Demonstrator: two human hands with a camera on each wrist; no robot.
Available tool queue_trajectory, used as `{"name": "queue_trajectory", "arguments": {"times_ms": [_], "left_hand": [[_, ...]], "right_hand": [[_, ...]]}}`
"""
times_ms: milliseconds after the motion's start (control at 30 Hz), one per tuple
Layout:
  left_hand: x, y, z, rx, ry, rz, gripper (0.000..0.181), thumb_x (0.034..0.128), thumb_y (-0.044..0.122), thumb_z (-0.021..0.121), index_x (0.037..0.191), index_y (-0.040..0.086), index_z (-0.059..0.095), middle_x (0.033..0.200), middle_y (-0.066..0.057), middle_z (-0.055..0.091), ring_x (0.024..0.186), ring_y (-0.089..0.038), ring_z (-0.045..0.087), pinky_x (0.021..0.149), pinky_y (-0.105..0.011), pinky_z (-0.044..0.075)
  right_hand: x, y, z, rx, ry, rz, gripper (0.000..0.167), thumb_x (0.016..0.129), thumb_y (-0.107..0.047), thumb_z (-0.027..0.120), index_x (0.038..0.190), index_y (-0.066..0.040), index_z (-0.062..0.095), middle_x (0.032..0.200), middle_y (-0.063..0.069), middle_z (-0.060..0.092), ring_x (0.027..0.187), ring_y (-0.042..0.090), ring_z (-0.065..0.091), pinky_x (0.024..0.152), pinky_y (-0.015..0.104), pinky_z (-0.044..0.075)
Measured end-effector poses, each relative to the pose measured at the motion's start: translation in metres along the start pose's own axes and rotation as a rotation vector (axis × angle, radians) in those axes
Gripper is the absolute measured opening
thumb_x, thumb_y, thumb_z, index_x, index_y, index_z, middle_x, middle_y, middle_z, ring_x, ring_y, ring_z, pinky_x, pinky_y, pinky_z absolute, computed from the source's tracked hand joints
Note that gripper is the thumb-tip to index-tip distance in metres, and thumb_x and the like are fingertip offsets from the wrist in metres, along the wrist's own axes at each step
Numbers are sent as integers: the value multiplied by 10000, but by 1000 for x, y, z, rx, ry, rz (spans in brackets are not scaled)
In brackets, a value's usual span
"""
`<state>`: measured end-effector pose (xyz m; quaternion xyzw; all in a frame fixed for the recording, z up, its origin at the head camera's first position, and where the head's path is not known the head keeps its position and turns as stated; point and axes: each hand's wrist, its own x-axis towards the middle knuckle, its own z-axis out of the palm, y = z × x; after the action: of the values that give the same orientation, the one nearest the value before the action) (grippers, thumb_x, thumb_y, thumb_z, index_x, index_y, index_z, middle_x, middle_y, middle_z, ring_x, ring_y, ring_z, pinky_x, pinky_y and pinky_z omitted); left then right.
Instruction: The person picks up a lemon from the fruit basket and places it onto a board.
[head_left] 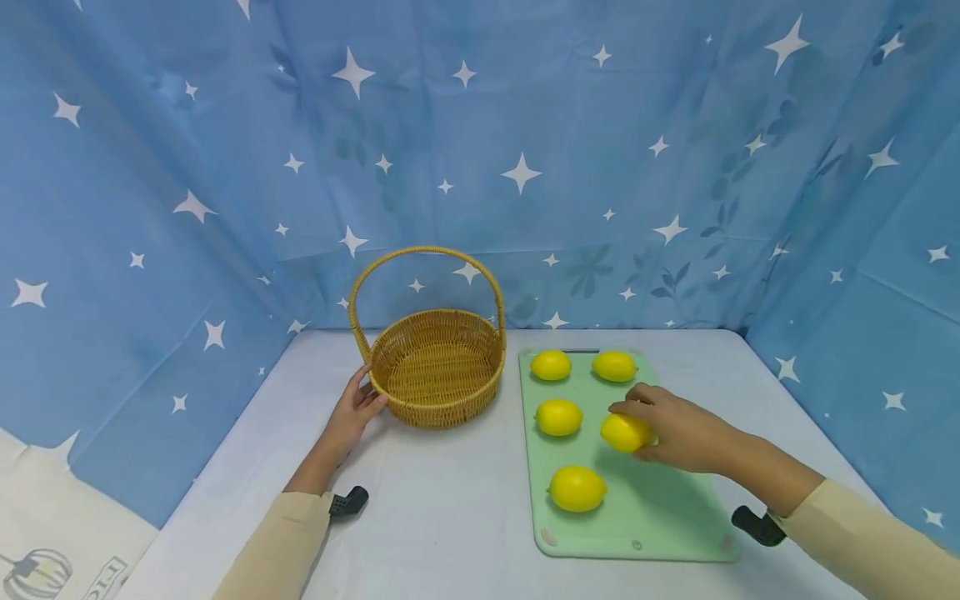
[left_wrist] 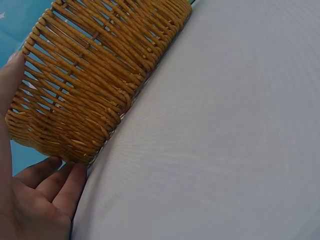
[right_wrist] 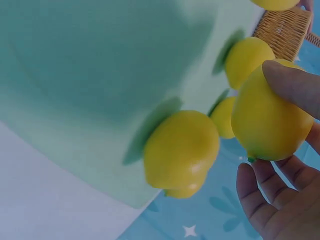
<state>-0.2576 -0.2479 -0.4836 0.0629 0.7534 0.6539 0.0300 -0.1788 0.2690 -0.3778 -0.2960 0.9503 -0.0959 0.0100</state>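
Observation:
My right hand (head_left: 678, 429) pinches a yellow lemon (head_left: 627, 432) between thumb and fingers, held above a pale green cutting board (head_left: 660, 517). The right wrist view shows the thumb across that lemon (right_wrist: 270, 117) and its small green tip pointing down. Several more lemons lie on the board: a near one (head_left: 577, 488), a middle one (head_left: 558, 417) and two at the far end (head_left: 551, 365). On the left, a brown wicker basket (head_left: 442, 414) with a tall arched handle stands with nothing in it. My left hand (head_left: 357, 414) holds its left side, thumb and fingers spread around the wall (left_wrist: 85, 80).
A white cloth covers the table (head_left: 435, 508), under both basket and board. Blue star-patterned curtains (head_left: 480, 167) enclose the back and sides. Black wrist devices (head_left: 349, 502) sit at both sleeves. The basket's handle (head_left: 423, 249) rises well above its rim.

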Motion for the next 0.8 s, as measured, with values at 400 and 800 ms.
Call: {"name": "queue_trajectory", "arguments": {"times_ms": [400,800], "left_hand": [[-9,24,4,53,-9,14,838,945,329,656,1578,220,118,1558,-229,214,1404,-364,281,1082,-444,333],[-11,21,4,40,-8,-4,789,976,228,623,1578,230,113,1562,-223,206,1409,-361,271,1090,-444,320]], "right_hand": [[-31,2,13,40,-21,50,594,733,-212,857,1279,-187,627,1171,-30,513,1002,159,506,879,434,507],[-46,5,31,74,-69,36,594,713,-246,871,1257,-193,638,1103,-82,478,934,114,480,832,385,517]]}}
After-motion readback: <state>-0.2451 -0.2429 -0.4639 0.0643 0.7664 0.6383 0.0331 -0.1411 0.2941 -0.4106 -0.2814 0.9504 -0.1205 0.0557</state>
